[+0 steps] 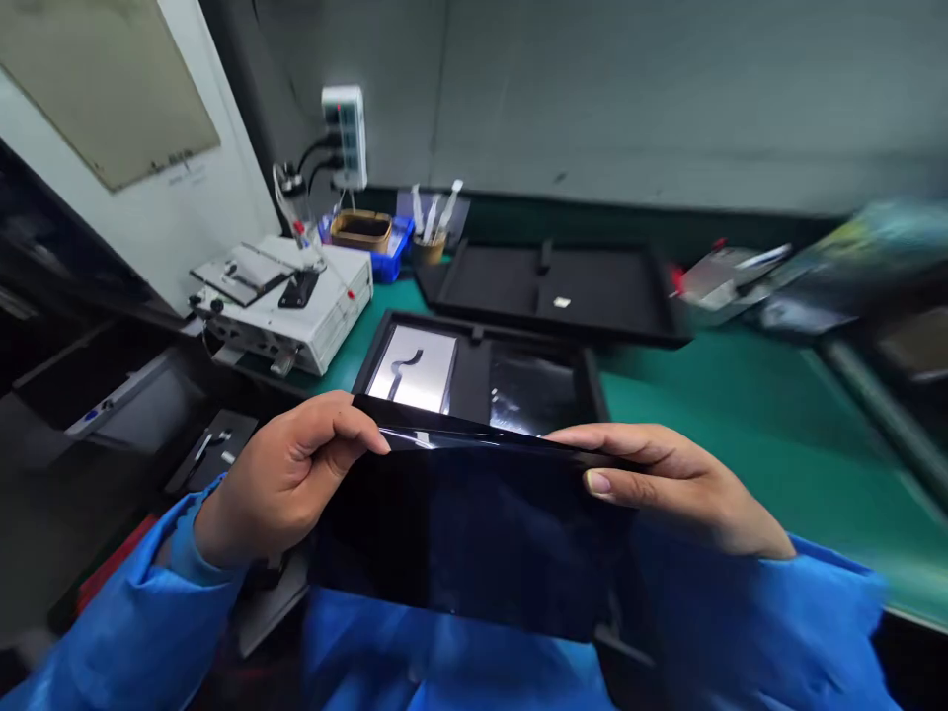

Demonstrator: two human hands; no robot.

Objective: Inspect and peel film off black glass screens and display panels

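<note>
A dark glossy sheet [481, 533], thin and rectangular, hangs in front of my blue sleeves and chest. Its upper edge looks folded or curled and catches the light. My left hand [296, 474] pinches the upper left corner between thumb and fingers. At the upper right, my right hand [667, 484] grips the same edge, thumb on the near face and fingers behind. Just beyond the sheet lies a black tray [469, 380]. In its left compartment is a silvery panel [426, 370] with a dark curved strip; the right one holds a shiny dark panel [533, 385].
A second black tray [504, 276] sits farther back on the green mat [711, 405], with a small white piece on it. At left stands a white instrument box [326, 306]. Behind it are a blue bin [392, 259] and a cup of tools [430, 247]. Blurred items lie right.
</note>
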